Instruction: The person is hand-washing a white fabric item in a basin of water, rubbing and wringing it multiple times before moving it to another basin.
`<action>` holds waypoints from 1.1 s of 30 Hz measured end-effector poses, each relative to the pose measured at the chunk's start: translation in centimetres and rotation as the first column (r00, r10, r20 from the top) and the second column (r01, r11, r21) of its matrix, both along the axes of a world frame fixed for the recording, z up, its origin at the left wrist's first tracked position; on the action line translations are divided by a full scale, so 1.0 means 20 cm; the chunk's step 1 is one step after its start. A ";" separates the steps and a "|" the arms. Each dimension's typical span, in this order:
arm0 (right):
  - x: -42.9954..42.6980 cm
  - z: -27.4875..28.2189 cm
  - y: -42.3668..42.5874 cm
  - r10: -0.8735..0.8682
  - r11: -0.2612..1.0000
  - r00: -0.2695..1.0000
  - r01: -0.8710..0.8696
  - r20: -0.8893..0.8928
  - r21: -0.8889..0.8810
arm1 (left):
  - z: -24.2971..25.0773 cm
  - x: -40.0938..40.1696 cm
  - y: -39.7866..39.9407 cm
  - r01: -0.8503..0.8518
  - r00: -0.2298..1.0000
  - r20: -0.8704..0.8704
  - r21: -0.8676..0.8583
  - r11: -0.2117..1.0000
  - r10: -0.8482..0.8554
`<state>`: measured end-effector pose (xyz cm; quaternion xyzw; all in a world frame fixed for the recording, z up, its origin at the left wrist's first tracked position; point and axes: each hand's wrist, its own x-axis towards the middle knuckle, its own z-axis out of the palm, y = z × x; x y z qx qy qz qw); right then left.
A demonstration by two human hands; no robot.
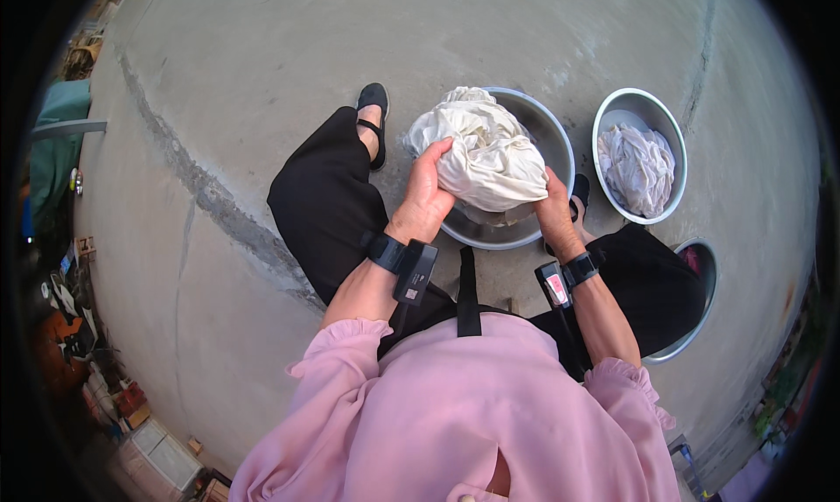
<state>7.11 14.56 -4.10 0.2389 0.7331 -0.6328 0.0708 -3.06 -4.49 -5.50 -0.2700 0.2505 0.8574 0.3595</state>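
A bunched white cloth (485, 154), which looks wet, is held up in both hands over a large round metal basin (560, 131). My left hand (428, 190) grips its left side, the thumb lying on top of the folds. At the cloth's lower right corner, my right hand (554, 207) pinches the edge. The cloth hides much of the basin, and part of it hangs past the basin's left rim. What lies under the cloth shows only in part.
Right of the large basin stands a smaller metal basin (680, 144) with crumpled pale cloth (636, 167) in it. A third basin (709, 305), holding something pink, is partly behind the right knee. Mixed household items line the concrete floor's left edge.
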 end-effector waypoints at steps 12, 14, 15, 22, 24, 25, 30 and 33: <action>-0.03 0.33 -0.13 0.350 0.897 0.928 -0.371 -0.126 -0.241 | -0.02 0.09 0.12 0.009 0.999 -0.037 -0.243 0.970 -0.019; -0.04 0.27 -0.22 0.222 0.961 0.963 -0.243 -0.152 -0.133 | -0.01 0.11 0.18 -0.058 0.995 -0.095 -0.305 0.951 0.031; 0.01 0.20 -0.22 0.024 0.997 0.994 -0.032 -0.108 -0.076 | 0.07 0.12 0.25 -0.115 0.992 -0.092 -0.350 0.930 0.089; -0.29 -0.16 -0.17 -0.194 0.978 0.979 0.198 0.060 -0.062 | 0.07 0.11 0.33 -0.109 0.978 0.105 -0.473 0.874 0.179; -0.31 -0.21 -0.10 -0.077 0.995 0.995 0.073 0.057 0.063 | 0.08 0.10 0.34 -0.128 0.976 0.091 -0.504 0.854 0.200; -0.32 -0.14 -0.15 -0.056 0.997 0.997 0.052 0.059 0.060 | 0.03 0.10 0.31 -0.145 0.971 0.092 -0.506 0.850 0.220; -0.16 0.18 -0.37 0.015 0.992 0.978 0.011 -0.207 0.127 | 0.02 0.08 0.20 -0.115 0.992 -0.098 -0.445 0.888 0.080; -0.19 0.15 -0.46 0.113 0.917 0.915 0.054 -0.387 0.396 | -0.13 0.09 0.17 -0.062 0.993 -0.121 -0.525 0.849 -0.002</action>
